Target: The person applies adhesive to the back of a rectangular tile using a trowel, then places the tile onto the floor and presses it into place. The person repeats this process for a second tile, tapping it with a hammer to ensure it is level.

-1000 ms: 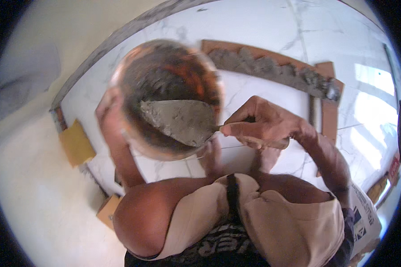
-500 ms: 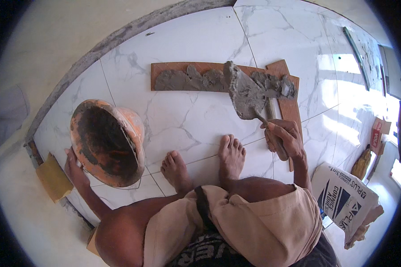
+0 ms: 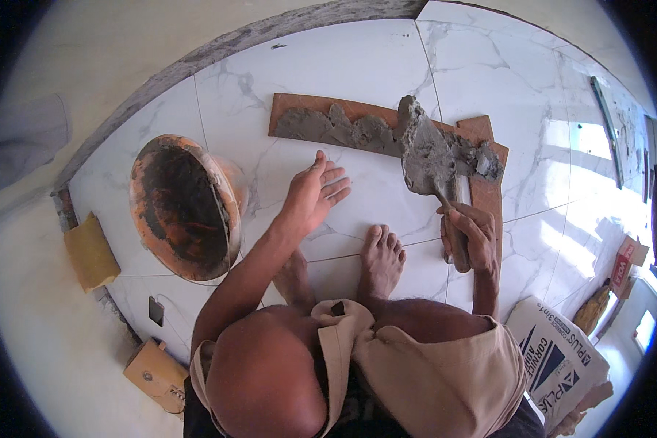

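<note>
1. My right hand point(image 3: 469, 237) has its fingers clamped on the handle of a trowel point(image 3: 429, 157), whose blade carries a thick load of grey mortar.
2. The trowel blade rests over the brown tile strip point(image 3: 328, 109) on the floor, where a ridge of mortar point(image 3: 339, 130) already runs along its length; a second brown strip point(image 3: 485, 190) meets it at the right end and runs back toward my hand.
3. My left hand point(image 3: 315, 196) holds nothing: fingers spread apart, palm down over the white marble floor tile point(image 3: 328, 66), just beside the orange mortar pan point(image 3: 186, 208).
4. The pan stands tilted on its edge to my left, its inside smeared dark with mortar.
5. My bare foot point(image 3: 381, 259) sits on the floor between the two hands.
6. A printed sack point(image 3: 558, 358) lies at my lower right, and a yellow block point(image 3: 91, 252) lies beyond the pan at the tile's edge.
</note>
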Available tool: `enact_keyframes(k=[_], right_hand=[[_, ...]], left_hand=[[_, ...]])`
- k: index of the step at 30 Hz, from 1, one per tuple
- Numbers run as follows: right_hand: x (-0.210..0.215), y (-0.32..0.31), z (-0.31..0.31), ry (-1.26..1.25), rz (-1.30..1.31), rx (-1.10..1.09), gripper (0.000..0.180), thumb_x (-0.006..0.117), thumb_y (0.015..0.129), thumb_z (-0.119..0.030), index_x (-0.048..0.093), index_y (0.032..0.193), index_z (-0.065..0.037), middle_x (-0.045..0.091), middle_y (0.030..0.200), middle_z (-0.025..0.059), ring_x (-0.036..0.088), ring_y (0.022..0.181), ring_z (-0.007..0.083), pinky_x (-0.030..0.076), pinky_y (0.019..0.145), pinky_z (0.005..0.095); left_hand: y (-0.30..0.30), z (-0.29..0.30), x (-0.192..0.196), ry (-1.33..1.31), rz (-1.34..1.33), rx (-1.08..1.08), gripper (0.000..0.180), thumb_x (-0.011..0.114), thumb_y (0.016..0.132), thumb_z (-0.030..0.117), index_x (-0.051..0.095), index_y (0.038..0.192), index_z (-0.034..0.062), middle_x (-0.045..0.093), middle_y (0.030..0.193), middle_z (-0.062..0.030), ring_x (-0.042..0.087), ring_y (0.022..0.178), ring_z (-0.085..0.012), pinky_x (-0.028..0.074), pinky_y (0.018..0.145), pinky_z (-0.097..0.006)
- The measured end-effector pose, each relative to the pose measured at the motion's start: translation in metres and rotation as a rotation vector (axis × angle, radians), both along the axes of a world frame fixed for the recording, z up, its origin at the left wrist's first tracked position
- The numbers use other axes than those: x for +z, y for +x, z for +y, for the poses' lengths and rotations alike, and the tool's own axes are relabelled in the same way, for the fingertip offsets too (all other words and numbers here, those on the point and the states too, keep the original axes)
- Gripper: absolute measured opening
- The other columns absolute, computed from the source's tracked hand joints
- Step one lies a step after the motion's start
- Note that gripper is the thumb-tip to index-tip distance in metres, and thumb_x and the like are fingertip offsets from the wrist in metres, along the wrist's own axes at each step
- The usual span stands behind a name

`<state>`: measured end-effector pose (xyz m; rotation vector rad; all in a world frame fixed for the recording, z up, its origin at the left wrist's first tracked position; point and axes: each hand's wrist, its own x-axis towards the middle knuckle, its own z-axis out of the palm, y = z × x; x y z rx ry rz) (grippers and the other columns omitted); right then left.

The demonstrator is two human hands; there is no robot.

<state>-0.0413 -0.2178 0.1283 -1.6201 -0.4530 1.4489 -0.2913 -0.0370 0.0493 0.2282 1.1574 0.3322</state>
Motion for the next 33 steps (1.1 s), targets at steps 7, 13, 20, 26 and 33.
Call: enact_keyframes(k=[7, 13, 20, 26, 33], right_hand=[[0.004, 0.010, -0.017, -0.023, -0.011, -0.056, 0.036, 0.059, 0.099, -0.024, 0.065, 0.104, 0.012, 0.056, 0.066, 0.0048, 0.050, 0.051, 0.0111, 0.039, 0.046, 0.0271], [-0.012, 0.006, -0.025, -0.006, -0.136, -0.065, 0.038, 0.059, 0.099, -0.025, 0.066, 0.106, 0.011, 0.056, 0.067, 0.0028, 0.051, 0.054, 0.0099, 0.040, 0.049, 0.0261], [-0.019, -0.026, -0.005, 0.079, -0.772, 0.056, 0.023, 0.070, 0.090, -0.012, 0.066, 0.103, 0.005, 0.062, 0.082, 0.0158, 0.062, 0.069, 0.0245, 0.049, 0.063, 0.0351], [-0.038, -0.061, 0.019, 0.177, -1.016, 0.114, 0.025, 0.069, 0.088, -0.007, 0.052, 0.106, -0.001, 0.060, 0.092, 0.0189, 0.064, 0.077, 0.0397, 0.051, 0.064, 0.0470], [-0.086, -0.094, 0.038, 0.121, -1.091, 0.189, 0.020, 0.063, 0.092, -0.009, 0.049, 0.103, 0.000, 0.056, 0.102, 0.0198, 0.063, 0.082, 0.0407, 0.053, 0.066, 0.0501]], left_hand=[[0.049, 0.008, -0.006, 0.009, 0.002, 0.346, 0.069, 0.035, 0.108, 0.044, 0.012, 0.153, -0.0030, 0.029, 0.153, -0.0264, 0.036, 0.142, -0.0364, 0.041, 0.105, -0.064], [0.050, 0.000, -0.017, 0.072, -0.021, 0.396, 0.068, 0.035, 0.109, 0.041, 0.007, 0.155, 0.0003, 0.033, 0.143, -0.0256, 0.036, 0.141, -0.0398, 0.037, 0.109, -0.069], [0.050, -0.001, -0.024, 0.171, -0.069, 0.491, 0.054, 0.037, 0.109, 0.034, 0.022, 0.144, -0.0036, 0.039, 0.126, -0.0256, 0.044, 0.128, -0.0444, 0.040, 0.110, -0.068], [0.041, -0.002, -0.041, 0.310, -0.157, 0.402, 0.048, 0.037, 0.109, 0.035, 0.042, 0.126, -0.0095, 0.050, 0.115, -0.0220, 0.057, 0.115, -0.0409, 0.052, 0.106, -0.055], [0.045, 0.003, -0.032, 0.328, -0.134, 0.393, 0.050, 0.042, 0.108, 0.039, 0.044, 0.118, -0.0093, 0.054, 0.113, -0.0213, 0.061, 0.109, -0.0352, 0.054, 0.103, -0.050]])
